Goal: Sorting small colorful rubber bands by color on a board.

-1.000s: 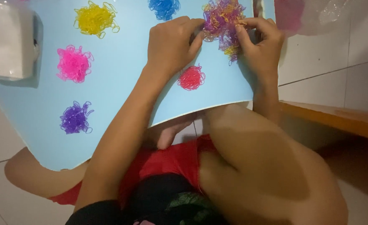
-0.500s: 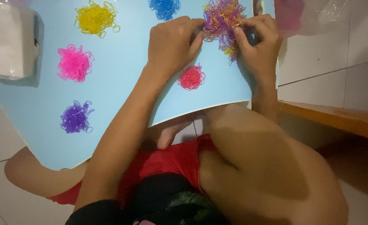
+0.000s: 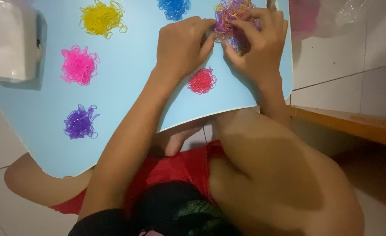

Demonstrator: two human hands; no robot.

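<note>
Both hands work at the mixed-colour heap of small elastic bands [image 3: 228, 17] near the top edge of the light blue board [image 3: 127, 87]: the left hand [image 3: 179, 46] pinches its left side in a narrow grip, and the right hand [image 3: 256, 46] curls over its right side, fingers closed on the bands. Sorted piles lie apart on the board: red [image 3: 201, 81] just below the hands, blue [image 3: 173, 8], yellow [image 3: 100, 18], pink [image 3: 79, 65] and purple [image 3: 80, 123].

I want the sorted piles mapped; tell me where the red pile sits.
In the head view the red pile lies on the light blue board, right of centre, just below the left hand and right hand.
</note>
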